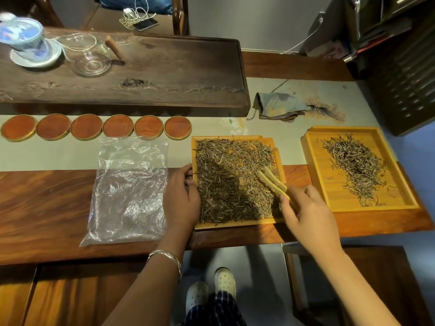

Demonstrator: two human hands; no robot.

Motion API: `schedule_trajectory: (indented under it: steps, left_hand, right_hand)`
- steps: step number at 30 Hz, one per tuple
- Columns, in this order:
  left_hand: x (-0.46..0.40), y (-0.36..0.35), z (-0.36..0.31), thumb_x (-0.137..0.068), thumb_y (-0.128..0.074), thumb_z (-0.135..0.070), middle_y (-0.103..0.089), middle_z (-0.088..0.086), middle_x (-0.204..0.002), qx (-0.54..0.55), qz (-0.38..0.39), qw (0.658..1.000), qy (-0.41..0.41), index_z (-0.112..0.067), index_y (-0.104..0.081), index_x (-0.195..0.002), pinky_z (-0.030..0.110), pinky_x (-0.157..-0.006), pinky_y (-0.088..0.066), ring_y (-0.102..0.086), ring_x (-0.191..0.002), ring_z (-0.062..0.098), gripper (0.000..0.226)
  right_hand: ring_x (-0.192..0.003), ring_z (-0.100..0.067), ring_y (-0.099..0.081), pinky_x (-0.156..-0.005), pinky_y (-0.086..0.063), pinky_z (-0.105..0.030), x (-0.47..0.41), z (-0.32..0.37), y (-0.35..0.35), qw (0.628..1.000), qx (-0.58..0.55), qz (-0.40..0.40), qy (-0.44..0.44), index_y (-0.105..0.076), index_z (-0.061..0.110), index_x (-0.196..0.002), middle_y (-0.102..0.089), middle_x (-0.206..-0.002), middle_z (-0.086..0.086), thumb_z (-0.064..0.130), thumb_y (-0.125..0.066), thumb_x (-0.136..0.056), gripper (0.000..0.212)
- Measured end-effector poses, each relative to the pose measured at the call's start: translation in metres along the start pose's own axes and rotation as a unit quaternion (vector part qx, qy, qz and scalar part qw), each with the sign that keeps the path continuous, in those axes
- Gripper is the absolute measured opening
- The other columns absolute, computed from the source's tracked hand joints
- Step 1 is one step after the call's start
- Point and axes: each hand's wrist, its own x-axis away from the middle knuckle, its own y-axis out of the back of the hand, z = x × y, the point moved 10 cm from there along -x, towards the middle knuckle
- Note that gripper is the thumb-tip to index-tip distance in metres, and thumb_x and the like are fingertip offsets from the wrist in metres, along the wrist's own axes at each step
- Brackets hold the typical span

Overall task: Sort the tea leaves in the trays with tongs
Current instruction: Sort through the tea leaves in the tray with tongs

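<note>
Tongs: bamboo tongs (273, 183) lie with their long axis on a diagonal, tips pointing up and to the left over the near tray, butt end down and to the right in the right hand; the two arms run close side by side, with a narrow gap at the tips.
Right hand: the right hand (306, 212) pinches the tongs' rear end, grip curled round them, at the near tray's right edge.
Left hand: the left hand (182, 196) rests against the near tray's left rim, fingers curled on the edge, grip on the tray; a silver bangle (164, 257) is on the wrist.
Near tray: a yellow wooden tray (235, 225) sits on the desk (47, 203) between the hands, almost fully covered with dry tea leaves (226, 184).
Far tray: a second yellow tray (404, 196) stands to the right, apart from the first, with a smaller heap of leaves (355, 163) stretched along its length.
Plastic bag: a clear crumpled bag (129, 191) lies flat just left of the left hand.
Coasters: six round reddish coasters (86, 127) form a row behind the bag.
Tea board: a dark wooden board (164, 67) at the back carries a lidded cup (23, 38) and glassware (91, 60).
Cloth: a grey crumpled cloth (280, 105) lies behind the trays.
</note>
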Motion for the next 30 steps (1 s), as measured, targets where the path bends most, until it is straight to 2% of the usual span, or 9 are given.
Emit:
schedule_trajectory:
  steps: [3,7,10,13,16,21,24,28,30]
  left_hand:
    - [0.000,0.000,0.001,-0.093,-0.048,-0.010,-0.064,0.001,-0.115,0.000,0.000,1.000,-0.001,-0.021,-0.056,-0.128,0.037,-0.077,-0.052,-0.060,-0.099,0.019,0.038]
    - [0.000,0.000,0.001,-0.092,-0.048,-0.011,-0.064,0.001,-0.115,0.002,0.001,1.000,-0.003,-0.022,-0.056,-0.127,0.038,-0.078,-0.053,-0.060,-0.098,0.019,0.038]
    - [0.000,-0.001,0.000,-0.093,-0.047,-0.011,-0.065,0.001,-0.115,-0.002,0.000,1.000,-0.002,-0.022,-0.056,-0.128,0.037,-0.077,-0.052,-0.061,-0.099,0.020,0.037]
    - [0.000,0.000,-0.001,-0.093,-0.046,-0.014,-0.065,0.002,-0.116,0.003,-0.002,1.000,-0.007,-0.021,-0.056,-0.127,0.036,-0.077,-0.052,-0.061,-0.099,0.020,0.037]
    - [0.000,0.000,0.000,-0.092,-0.047,-0.011,-0.065,0.004,-0.116,-0.001,-0.002,1.000,-0.006,-0.020,-0.056,-0.127,0.035,-0.077,-0.051,-0.061,-0.099,0.022,0.037]
    - [0.001,0.001,-0.001,-0.091,-0.043,-0.014,-0.065,0.002,-0.115,0.007,-0.004,1.000,-0.007,-0.020,-0.057,-0.127,0.034,-0.077,-0.050,-0.061,-0.099,0.019,0.039]
    - [0.000,0.001,0.000,-0.091,-0.044,-0.014,-0.066,0.001,-0.114,0.008,-0.007,1.000,-0.004,-0.020,-0.057,-0.127,0.031,-0.075,-0.048,-0.060,-0.098,0.018,0.039]
    - [0.000,0.001,0.001,-0.093,-0.046,-0.011,-0.065,0.000,-0.113,0.000,-0.005,1.000,0.001,-0.021,-0.057,-0.126,0.029,-0.072,-0.046,-0.060,-0.096,0.017,0.036]
    - [0.000,0.000,0.001,-0.093,-0.045,-0.013,-0.065,0.001,-0.114,-0.003,-0.004,1.000,0.001,-0.022,-0.057,-0.126,0.030,-0.072,-0.048,-0.060,-0.095,0.018,0.036]
  right_hand:
    - [-0.061,-0.019,-0.056,-0.042,-0.042,-0.026,0.012,0.017,-0.009,0.998,-0.008,0.039,0.043,-0.064,0.015,-0.118,-0.050,-0.086,0.001,0.028,-0.058,-0.089,0.032]
    - [-0.069,-0.022,-0.060,-0.049,-0.053,-0.036,0.013,0.018,-0.017,0.998,-0.019,0.061,0.023,-0.064,0.016,-0.118,-0.052,-0.089,-0.001,0.029,-0.058,-0.090,0.031]
    - [-0.068,-0.021,-0.058,-0.049,-0.049,-0.033,0.004,0.020,-0.016,0.998,-0.025,0.049,0.023,-0.064,0.015,-0.117,-0.050,-0.088,0.000,0.028,-0.058,-0.090,0.030]
    - [-0.063,-0.017,-0.050,-0.050,-0.040,-0.027,-0.012,0.011,-0.004,0.999,-0.045,0.003,0.005,-0.065,0.011,-0.118,-0.047,-0.082,0.001,0.027,-0.060,-0.090,0.033]
    - [-0.065,-0.026,-0.055,-0.053,-0.041,-0.029,-0.032,0.003,0.000,1.000,-0.016,-0.014,-0.007,-0.065,0.010,-0.116,-0.050,-0.083,-0.006,0.027,-0.058,-0.090,0.032]
    - [-0.083,-0.039,-0.063,-0.066,-0.054,-0.041,-0.052,-0.001,-0.017,1.000,0.010,0.017,-0.020,-0.065,0.008,-0.115,-0.059,-0.101,-0.020,0.027,-0.057,-0.092,0.030]
    - [-0.081,-0.038,-0.062,-0.065,-0.054,-0.041,-0.057,-0.003,-0.019,0.999,0.011,0.023,-0.022,-0.065,0.010,-0.115,-0.058,-0.098,-0.017,0.029,-0.055,-0.092,0.031]
    - [-0.075,-0.031,-0.060,-0.056,-0.047,-0.031,-0.056,0.008,-0.016,1.000,0.008,0.010,0.000,-0.064,0.015,-0.116,-0.054,-0.090,-0.008,0.031,-0.055,-0.093,0.030]
    - [-0.074,-0.028,-0.060,-0.054,-0.047,-0.031,-0.055,0.017,-0.023,0.999,0.005,0.028,0.017,-0.063,0.016,-0.118,-0.052,-0.091,-0.005,0.032,-0.054,-0.093,0.031]
